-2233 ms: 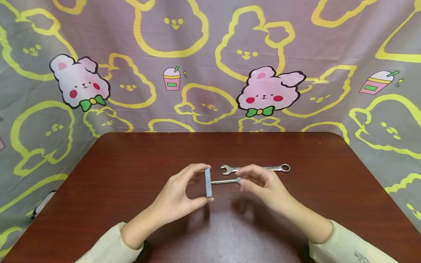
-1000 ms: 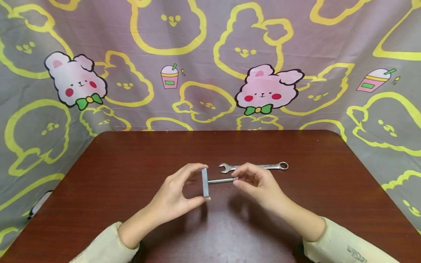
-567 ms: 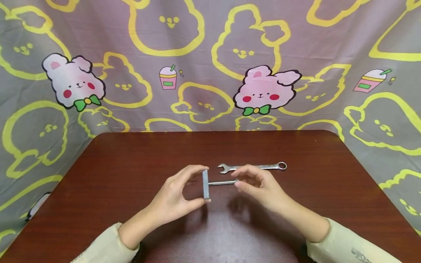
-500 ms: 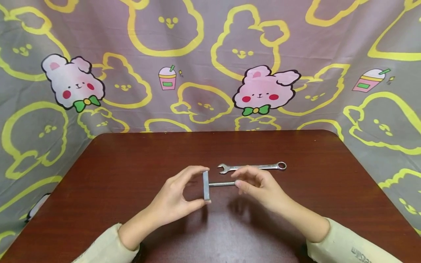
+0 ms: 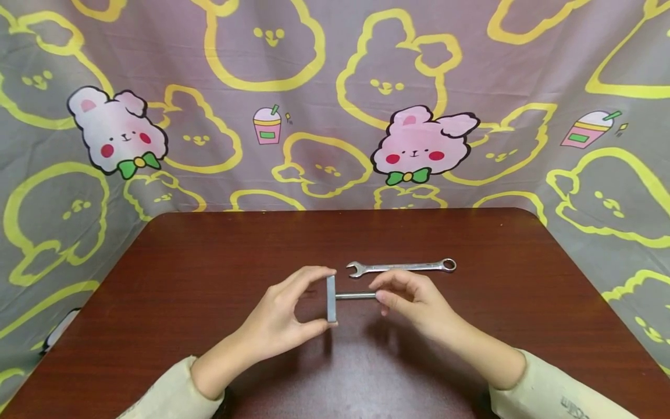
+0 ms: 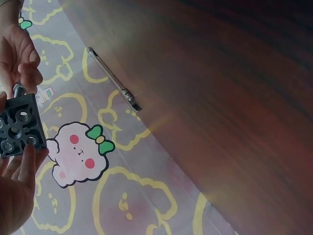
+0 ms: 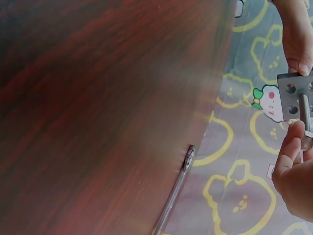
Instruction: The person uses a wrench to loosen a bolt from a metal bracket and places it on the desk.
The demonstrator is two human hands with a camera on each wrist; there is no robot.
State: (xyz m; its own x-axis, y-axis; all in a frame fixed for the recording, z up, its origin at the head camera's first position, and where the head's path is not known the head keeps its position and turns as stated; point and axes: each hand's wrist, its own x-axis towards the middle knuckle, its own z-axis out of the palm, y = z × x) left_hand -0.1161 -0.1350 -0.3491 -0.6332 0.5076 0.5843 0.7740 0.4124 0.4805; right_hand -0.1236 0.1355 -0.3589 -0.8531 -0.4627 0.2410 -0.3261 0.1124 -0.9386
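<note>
My left hand (image 5: pixel 280 308) grips a square grey metal plate (image 5: pixel 331 298) on edge above the table, thumb below and fingers above. Round holes near the corners and one in the middle show on the plate (image 6: pixel 37 129) in the left wrist view. A long steel bolt (image 5: pixel 355 295) runs level from the plate's centre hole towards the right. At its far end, my right hand (image 5: pixel 421 299) pinches the bolt between thumb and fingers, covering most of the head. The right wrist view shows the bolt's shank (image 7: pixel 305 110) against the plate face.
A combination wrench (image 5: pixel 403 267) lies on the dark red-brown wooden table (image 5: pixel 251 238) just behind the right hand, open end to the left. A curtain (image 5: pixel 324 70) with cartoon prints hangs around the table's back and sides.
Both hands have come slightly lower in view with the plate and bolt. The right fingers have shifted around the bolt's end, where the hex head showed earlier. The wrench stays put.
</note>
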